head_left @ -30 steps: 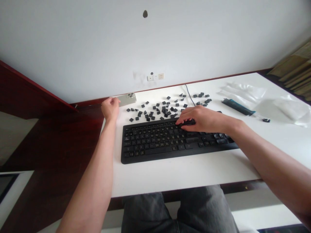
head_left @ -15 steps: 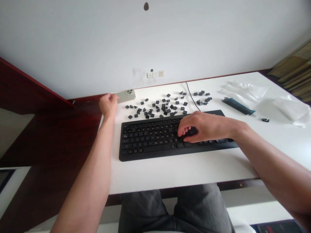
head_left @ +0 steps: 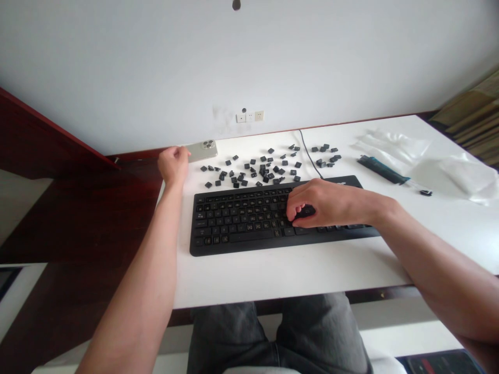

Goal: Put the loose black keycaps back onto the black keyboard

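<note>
A black keyboard [head_left: 249,221] lies on the white table with some key positions bare of their caps. Over its right half is my right hand [head_left: 312,205], fingers curled down and thumb close to the fingertips at the keys. Whatever its fingertips pinch is hidden. Several loose black keycaps [head_left: 262,169] are scattered behind the keyboard. My left hand [head_left: 173,163] rests, loosely closed into a fist, at the table's left edge. It is beside the left end of a phone [head_left: 200,150] lying camera side up, and no object shows in it.
A dark tool or tube with a teal edge [head_left: 384,170] lies on the right of the white table [head_left: 273,278], near clear plastic bags [head_left: 463,176]. A cable [head_left: 307,151] runs from the keyboard towards the wall. Wall sockets [head_left: 250,117] sit behind the table.
The view has shifted slightly. My right hand stays over nearly the same keys with its fingers still curled. My left hand keeps its place beside the phone.
</note>
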`<state>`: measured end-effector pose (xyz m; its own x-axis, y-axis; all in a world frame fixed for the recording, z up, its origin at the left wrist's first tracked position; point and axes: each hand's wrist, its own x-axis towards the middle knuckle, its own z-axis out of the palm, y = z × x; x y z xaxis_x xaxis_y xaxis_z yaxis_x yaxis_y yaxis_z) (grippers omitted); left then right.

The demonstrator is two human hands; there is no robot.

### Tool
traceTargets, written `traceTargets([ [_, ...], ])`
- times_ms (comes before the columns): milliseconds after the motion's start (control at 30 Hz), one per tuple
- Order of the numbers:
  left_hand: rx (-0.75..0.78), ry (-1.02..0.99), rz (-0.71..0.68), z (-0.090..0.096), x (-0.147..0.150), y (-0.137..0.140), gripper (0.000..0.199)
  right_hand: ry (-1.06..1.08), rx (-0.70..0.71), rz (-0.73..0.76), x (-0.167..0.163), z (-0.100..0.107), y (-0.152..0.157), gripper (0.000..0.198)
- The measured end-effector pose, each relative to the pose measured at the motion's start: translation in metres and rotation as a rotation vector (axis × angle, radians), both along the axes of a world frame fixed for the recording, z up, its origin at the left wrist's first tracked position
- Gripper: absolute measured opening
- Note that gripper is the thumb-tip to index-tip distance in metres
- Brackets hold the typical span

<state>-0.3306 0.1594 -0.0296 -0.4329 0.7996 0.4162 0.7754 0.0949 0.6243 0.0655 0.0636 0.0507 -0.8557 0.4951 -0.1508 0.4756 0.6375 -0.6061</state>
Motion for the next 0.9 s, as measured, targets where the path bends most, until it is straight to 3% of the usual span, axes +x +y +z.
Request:
traceTargets([
  [900,-0.019,0.013,0.012,-0.0017,-0.002,0.0021,0.03,0.107,0.014,0.048,-0.0064,-0.0077,-0.0016,0.011],
])
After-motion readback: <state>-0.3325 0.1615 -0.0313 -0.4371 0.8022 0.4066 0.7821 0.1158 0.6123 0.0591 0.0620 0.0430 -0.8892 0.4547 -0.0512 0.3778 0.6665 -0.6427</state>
